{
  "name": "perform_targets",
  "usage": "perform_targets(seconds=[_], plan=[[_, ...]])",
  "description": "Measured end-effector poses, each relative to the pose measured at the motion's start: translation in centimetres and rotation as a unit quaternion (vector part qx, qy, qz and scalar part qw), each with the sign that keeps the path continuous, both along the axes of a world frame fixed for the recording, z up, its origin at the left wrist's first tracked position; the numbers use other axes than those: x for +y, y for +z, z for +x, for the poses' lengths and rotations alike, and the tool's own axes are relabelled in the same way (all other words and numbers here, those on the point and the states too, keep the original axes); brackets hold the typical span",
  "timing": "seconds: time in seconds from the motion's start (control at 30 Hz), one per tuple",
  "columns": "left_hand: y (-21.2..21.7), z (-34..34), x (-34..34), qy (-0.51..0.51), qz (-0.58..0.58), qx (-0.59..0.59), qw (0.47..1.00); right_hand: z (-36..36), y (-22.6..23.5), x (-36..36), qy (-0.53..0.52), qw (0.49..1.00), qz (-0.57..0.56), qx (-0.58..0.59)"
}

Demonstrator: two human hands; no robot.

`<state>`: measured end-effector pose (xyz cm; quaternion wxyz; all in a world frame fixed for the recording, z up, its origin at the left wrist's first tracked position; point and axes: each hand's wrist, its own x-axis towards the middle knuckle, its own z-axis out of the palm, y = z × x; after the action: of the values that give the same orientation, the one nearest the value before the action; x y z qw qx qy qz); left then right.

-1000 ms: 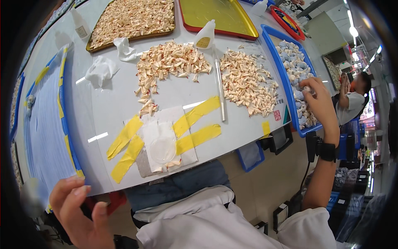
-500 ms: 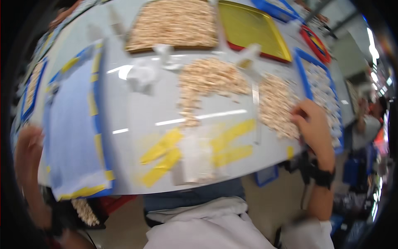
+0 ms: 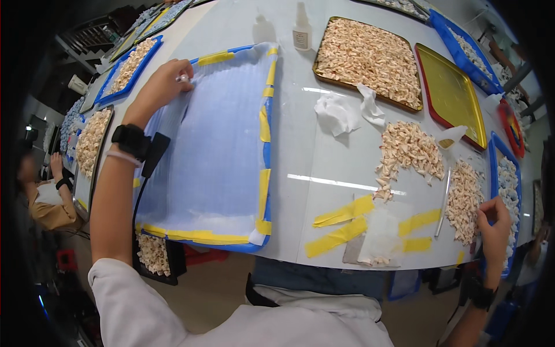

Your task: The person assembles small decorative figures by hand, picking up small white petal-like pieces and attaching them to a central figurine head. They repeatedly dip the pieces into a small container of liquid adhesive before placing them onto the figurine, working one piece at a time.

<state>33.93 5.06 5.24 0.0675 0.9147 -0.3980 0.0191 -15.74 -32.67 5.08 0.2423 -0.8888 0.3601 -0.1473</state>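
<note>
My left hand (image 3: 167, 87) is at the far left corner of a blue tray (image 3: 265, 191) lined with pale blue cloth (image 3: 219, 139) and taped with yellow strips. Its fingers are closed, with a small whitish thing (image 3: 182, 78) showing at them; I cannot tell whether it is held or worn. At the right, my right hand (image 3: 495, 224) has thumb and fingertips drawn together beside a pile of small tan, chip-like pieces (image 3: 464, 199). What it pinches, if anything, is hidden. A second heap of such pieces (image 3: 407, 147) lies left of a thin metal tool (image 3: 444, 202).
A full tray of tan pieces (image 3: 367, 55), a yellow tray (image 3: 454, 87), a small bottle (image 3: 302, 29) and crumpled tissues (image 3: 337, 113) stand farther back. Yellow tape (image 3: 338, 234) flanks a white sheet (image 3: 380, 237) at the front edge. A co-worker (image 3: 52, 194) is at far left.
The view has swung left, shifting the table rightward in the picture. My left hand has gone from beside the cloth-lined tray to its far corner. My right hand stays by the right pile.
</note>
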Motion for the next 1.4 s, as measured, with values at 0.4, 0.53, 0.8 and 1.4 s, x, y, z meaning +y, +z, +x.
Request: perform_targets(seconds=[0.4,0.53,0.8,1.4], plan=[[5.1,-24.9,1.7,-0.046,-0.37,0.192,0.908,0.1,2.0,1.8,-0.011,0.982,0.135,-0.134],[0.5,-30.1,-0.9,-0.123,-0.413,0.352,0.831,-1.1,1.6,2.1,-0.037,0.983,0.124,-0.132],[-3.8,-34.4,-5.2,-0.077,-0.517,0.586,0.619,-1.7,1.0,1.8,-0.044,0.977,0.137,-0.158],[-4.9,-34.8,-6.6,-0.043,-0.521,0.595,0.611,7.6,1.4,12.3,0.25,0.958,0.111,-0.091]])
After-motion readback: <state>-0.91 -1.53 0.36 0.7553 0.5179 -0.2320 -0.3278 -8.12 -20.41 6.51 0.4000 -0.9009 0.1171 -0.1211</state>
